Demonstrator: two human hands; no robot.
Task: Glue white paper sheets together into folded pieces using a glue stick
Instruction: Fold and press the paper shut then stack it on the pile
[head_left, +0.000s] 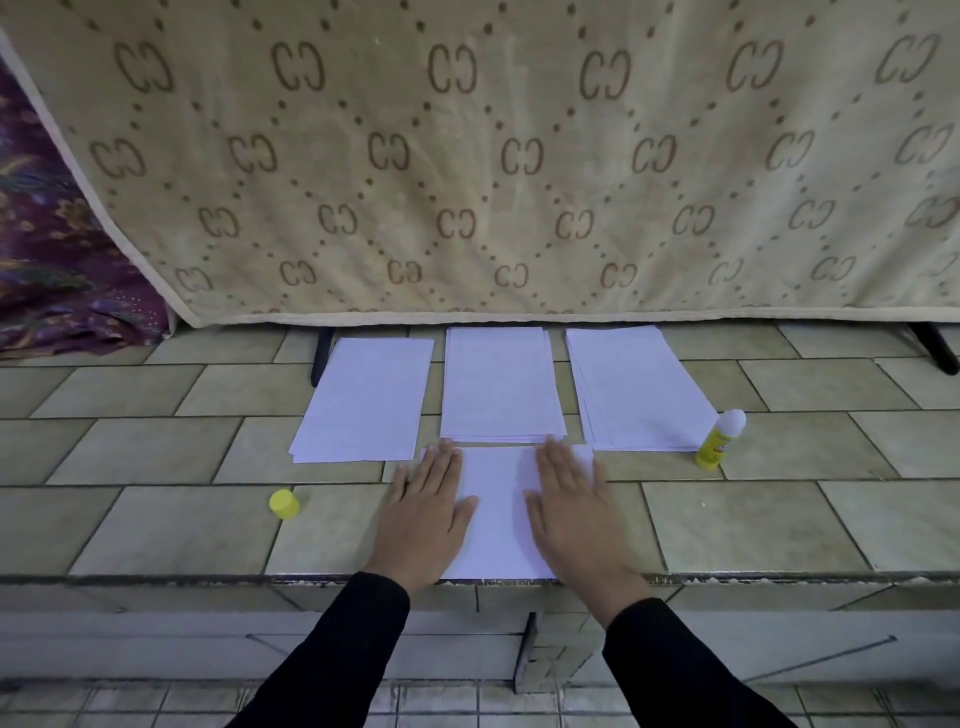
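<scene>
Three paper stacks: left stack (363, 400), middle stack (501, 384), right stack (636, 389). One separate paper piece (498, 519). One glue stick (719, 439) and one yellow cap (284, 503). Two hands: left hand (426, 512), right hand (576, 514). One patterned blanket (519, 156), one purple cloth (57, 249). Two dark legs: left leg (321, 356), right leg (935, 348).

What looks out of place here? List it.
The glue stick stands uncapped at the far right, its yellow cap lying far left on the tiled counter. The right-hand stack is fanned askew.
</scene>
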